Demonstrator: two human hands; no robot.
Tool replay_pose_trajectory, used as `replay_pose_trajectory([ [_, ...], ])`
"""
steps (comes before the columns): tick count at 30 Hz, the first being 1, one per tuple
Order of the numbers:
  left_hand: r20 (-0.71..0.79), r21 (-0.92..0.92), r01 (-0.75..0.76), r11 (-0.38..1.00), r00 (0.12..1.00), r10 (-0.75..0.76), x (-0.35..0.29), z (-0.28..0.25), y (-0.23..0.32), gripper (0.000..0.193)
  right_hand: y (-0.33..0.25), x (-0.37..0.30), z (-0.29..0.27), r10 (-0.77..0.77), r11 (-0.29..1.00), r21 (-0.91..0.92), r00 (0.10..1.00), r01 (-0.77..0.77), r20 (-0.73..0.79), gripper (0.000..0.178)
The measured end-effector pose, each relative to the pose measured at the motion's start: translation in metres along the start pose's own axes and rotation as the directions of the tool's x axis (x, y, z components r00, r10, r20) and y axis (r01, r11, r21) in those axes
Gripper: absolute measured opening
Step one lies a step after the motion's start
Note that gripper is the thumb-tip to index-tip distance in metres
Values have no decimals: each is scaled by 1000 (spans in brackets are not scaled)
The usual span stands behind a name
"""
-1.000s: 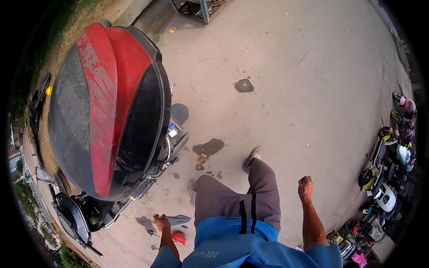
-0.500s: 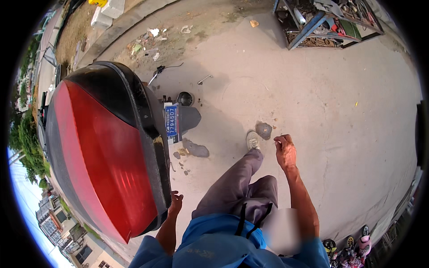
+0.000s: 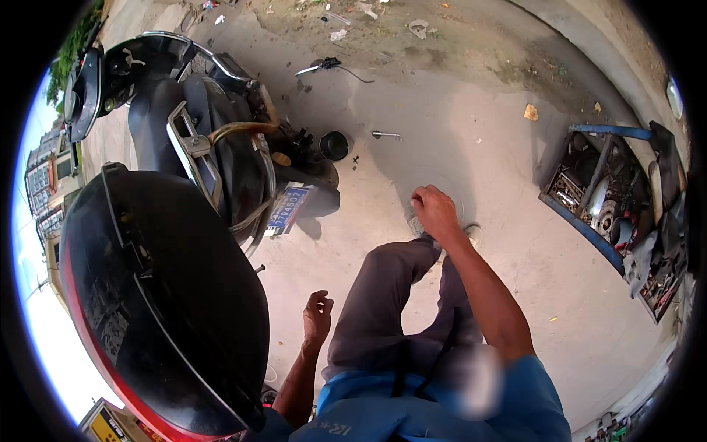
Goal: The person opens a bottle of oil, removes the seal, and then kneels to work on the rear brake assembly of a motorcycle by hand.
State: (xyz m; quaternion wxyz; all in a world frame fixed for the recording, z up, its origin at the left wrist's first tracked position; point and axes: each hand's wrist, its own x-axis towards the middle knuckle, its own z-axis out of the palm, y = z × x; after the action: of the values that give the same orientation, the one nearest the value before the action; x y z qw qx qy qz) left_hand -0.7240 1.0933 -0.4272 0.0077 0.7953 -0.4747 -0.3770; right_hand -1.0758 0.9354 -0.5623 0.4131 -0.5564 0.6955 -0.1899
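Note:
My left hand (image 3: 317, 317) hangs beside my thigh, to the right of the scooter's top box. Its fingers are loosely bent and somewhat apart, with nothing seen in them. My right hand (image 3: 436, 212) is in front of my legs, back upward and fingers curled in; no object shows in it, though its palm is hidden. The black and red top box (image 3: 184, 295) fills the lower left. Past it stands a dark scooter (image 3: 213, 125) with a metal rear rack (image 3: 193, 147) and a blue number plate (image 3: 287, 208). Neither hand touches them.
A round black container (image 3: 333, 146) stands by the scooter's rear. On the concrete lie a bent metal wrench-like tool (image 3: 387, 135) and a brake-lever-like part (image 3: 319, 66) with a cable. At right is a blue-framed rack (image 3: 596, 239) of tools and metal parts. Litter lies along the far edge.
The view has swung to the right and my body has moved. The scooter and the tool rack show more fully. My right hand has come in front of my legs; my left is farther from the box.

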Motion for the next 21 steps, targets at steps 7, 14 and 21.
replay_pose_trajectory([
  [7, -293, -125, -44, 991, 956, 6, 35, 51, 160, 22, 66, 172, 189, -172, 985, 76, 943, 157, 284, 11],
  [14, -609, -427, -335, 840, 793, 7, 132, 154, 199, 29, 117, 272, 361, -447, 863, -71, 823, 500, 350, 28],
  [21, -698, -357, -410, 839, 715, 52, 192, 192, 193, 38, 142, 306, 422, -579, 656, -201, 657, 727, 483, 32],
])
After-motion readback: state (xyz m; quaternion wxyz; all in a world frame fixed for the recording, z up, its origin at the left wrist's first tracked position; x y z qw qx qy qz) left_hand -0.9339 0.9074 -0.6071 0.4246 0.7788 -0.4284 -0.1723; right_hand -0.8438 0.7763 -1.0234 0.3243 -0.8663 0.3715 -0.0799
